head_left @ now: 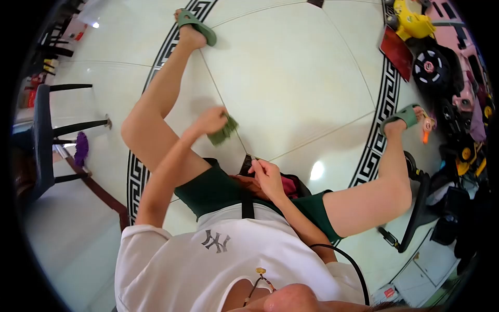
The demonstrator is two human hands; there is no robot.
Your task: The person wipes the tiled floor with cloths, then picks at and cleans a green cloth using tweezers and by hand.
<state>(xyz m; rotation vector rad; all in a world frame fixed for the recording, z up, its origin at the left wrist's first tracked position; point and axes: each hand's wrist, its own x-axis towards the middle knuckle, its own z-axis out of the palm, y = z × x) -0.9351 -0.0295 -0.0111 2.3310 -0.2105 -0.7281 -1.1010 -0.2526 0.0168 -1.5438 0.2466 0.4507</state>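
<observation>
My left hand [212, 120] is out over the floor between my knees, closed on a green bundle [223, 131] with ragged edges. Both are smeared by motion, and I cannot tell what the bundle is made of. Close to my lap is my right hand [267, 179], its fingers curled together. Whatever it may hold is too small or hidden to make out. Below and behind that hand, between my thighs, lies a dark red and black item [293, 186], partly covered by the hand and my green shorts [213, 187].
Pale floor tiles [291, 67] with black patterned borders surround my legs. To the left stands a dark chair [44, 135], a purple item [81, 149] by its legs. On the right are a pink ride-on toy [462, 57], a yellow toy [413, 21] and a black tubular frame [418, 208].
</observation>
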